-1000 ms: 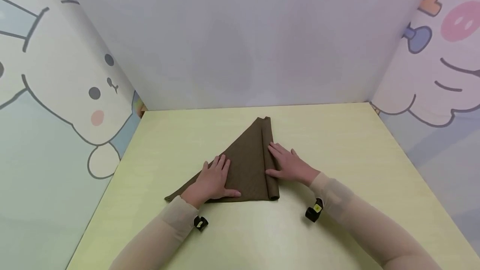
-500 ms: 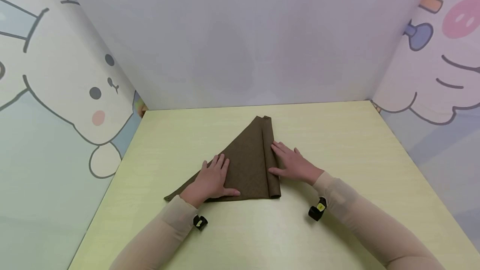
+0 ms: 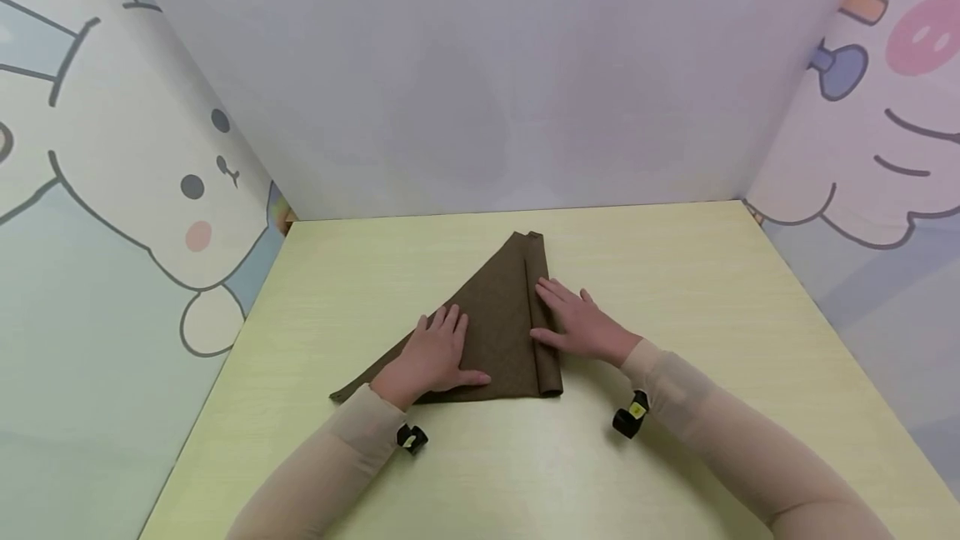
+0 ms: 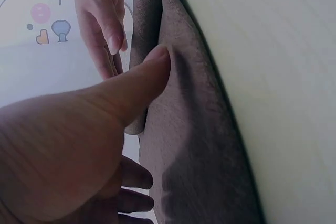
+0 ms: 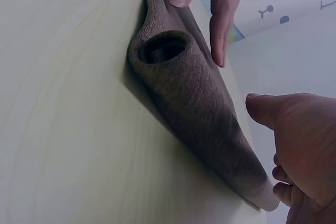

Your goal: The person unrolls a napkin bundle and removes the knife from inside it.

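Note:
A brown cloth [image 3: 495,332] lies on the table as a triangle, its right side rolled into a narrow tube [image 3: 550,369]. My left hand [image 3: 431,357] rests over the flat left part, fingers straight and thumb stretched out to the right. At the roll, my right hand [image 3: 585,327] lays its extended fingers and thumb along the upper middle. In the right wrist view the hollow end of the cloth roll [image 5: 199,93] faces the camera, with the right hand [image 5: 310,145] beside it. The left wrist view has the left thumb [image 4: 136,87] above the cloth.
The pale yellow table [image 3: 660,273] extends around the cloth. A plain light wall [image 3: 480,90] rises behind it, and panels with cartoon animals [image 3: 150,148] stand at both sides. Small black cameras [image 3: 630,415] sit at the wrists.
My left hand has slid slightly to the right over the cloth. The right hand shifted a little right, then back left onto the roll. The cloth's shape looks nearly the same.

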{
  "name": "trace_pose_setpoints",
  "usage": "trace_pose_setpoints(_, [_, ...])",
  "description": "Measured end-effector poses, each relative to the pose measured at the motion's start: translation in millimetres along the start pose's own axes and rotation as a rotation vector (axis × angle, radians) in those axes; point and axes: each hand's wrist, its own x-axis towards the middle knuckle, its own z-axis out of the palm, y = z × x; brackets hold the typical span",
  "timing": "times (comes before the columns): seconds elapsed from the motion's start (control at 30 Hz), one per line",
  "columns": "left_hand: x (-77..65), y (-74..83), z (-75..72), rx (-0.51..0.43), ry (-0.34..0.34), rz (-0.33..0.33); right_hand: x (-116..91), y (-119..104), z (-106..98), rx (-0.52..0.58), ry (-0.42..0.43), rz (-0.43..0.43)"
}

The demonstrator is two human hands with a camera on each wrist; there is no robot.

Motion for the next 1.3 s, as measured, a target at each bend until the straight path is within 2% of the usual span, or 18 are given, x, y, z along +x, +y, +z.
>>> trace_pose_setpoints(0.23, [4.3,7.0,-5.4,0.019,-0.024,-0.043,8,-8,1,-0.023,-0.018,-0.033])
trace_pose_setpoints(0.67, [9.2,15.8,-0.2,-0.018,-0.118,-0.104,12,-22,19,-0.093,-0.080,-0.064])
trace_pose_setpoints(1.3, [6.6,14.6,5.6,-0.036,-0.118,-0.127,3,-17,17,-0.089,-0.081,-0.052])
